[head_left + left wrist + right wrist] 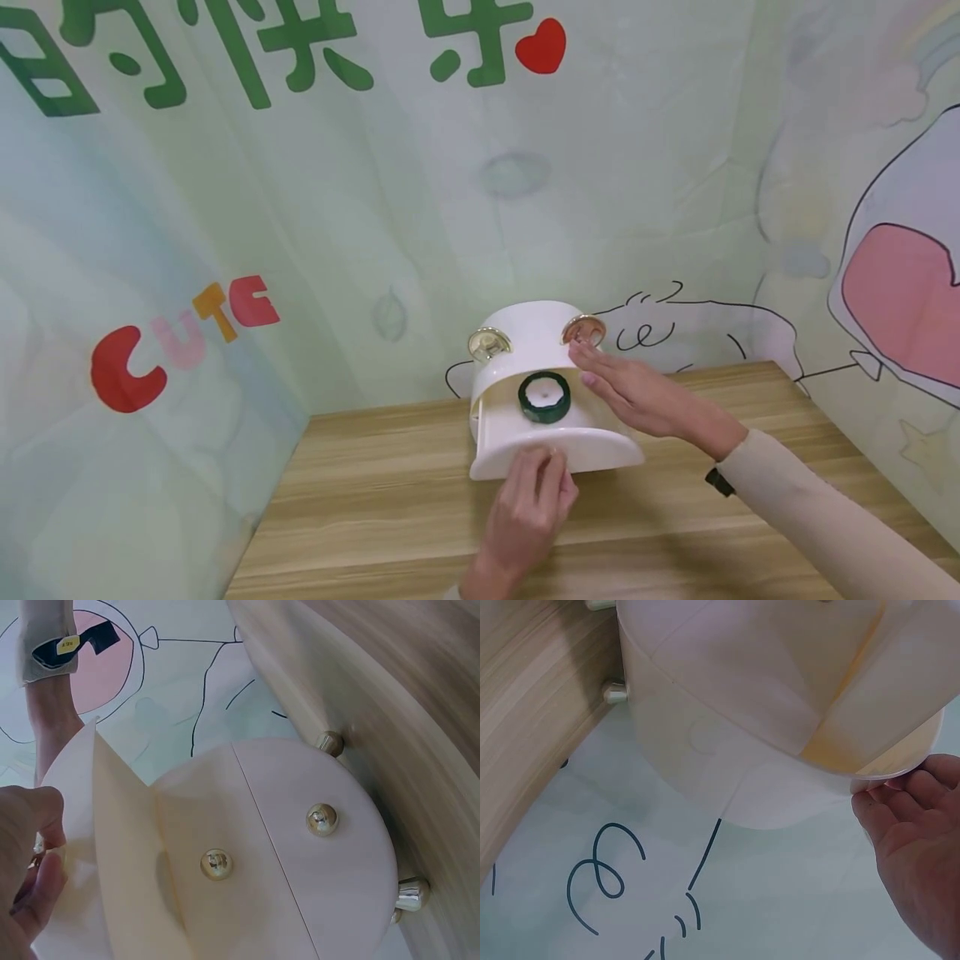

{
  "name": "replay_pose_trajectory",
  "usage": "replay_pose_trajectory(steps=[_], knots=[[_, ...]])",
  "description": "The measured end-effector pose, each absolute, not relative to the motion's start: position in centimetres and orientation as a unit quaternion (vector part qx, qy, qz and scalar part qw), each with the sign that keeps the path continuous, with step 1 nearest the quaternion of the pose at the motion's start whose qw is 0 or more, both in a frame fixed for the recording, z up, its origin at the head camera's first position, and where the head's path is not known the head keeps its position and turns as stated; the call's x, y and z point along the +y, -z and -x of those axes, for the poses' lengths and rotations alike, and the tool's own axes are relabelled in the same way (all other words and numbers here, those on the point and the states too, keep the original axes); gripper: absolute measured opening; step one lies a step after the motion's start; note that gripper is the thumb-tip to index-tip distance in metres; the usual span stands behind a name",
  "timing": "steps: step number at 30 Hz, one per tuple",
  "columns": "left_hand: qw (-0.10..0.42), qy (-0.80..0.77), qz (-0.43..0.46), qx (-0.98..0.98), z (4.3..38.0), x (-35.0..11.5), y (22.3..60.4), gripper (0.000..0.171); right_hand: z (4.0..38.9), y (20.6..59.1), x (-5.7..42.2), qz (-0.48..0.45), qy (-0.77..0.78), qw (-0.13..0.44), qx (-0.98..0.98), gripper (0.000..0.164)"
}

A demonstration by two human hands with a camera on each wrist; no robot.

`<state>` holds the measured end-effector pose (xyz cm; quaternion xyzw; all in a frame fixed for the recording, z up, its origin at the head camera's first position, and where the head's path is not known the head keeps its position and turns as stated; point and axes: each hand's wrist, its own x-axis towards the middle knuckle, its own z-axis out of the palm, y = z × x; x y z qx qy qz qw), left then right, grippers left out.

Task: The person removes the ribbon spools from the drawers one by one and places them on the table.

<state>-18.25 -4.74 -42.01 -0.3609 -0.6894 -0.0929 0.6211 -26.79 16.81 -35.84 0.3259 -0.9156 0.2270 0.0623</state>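
Note:
A small white drawer box [532, 337] with a rounded top stands on the table. Its top drawer [600, 450] is pulled out toward me. Inside the drawer is a dark green ring [543, 413] with a white centre, like a tape roll. My left hand [525, 508] pinches the gold knob of that drawer's front; in the left wrist view its thumb and fingers [46, 881] close around it. My right hand [656, 396] rests with extended fingers against the box's upper right side. The right wrist view shows its fingertips [900, 791] at the box's rim.
Two shiny round gold-coloured discs [491, 342] sit on the box's top. Lower drawers carry gold knobs [217, 864], and gold feet [411, 894] lift the box off the wooden table [360, 492]. Behind stands a printed fabric backdrop [420, 208].

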Motion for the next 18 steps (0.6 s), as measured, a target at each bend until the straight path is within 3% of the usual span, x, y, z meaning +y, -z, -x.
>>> replay_pose_trajectory(steps=[18], knots=[[0.637, 0.098, 0.372, -0.668, 16.6, -4.1, 42.2, 0.017, 27.0, 36.1, 16.8, -0.329, -0.233, 0.066, -0.913, 0.058]])
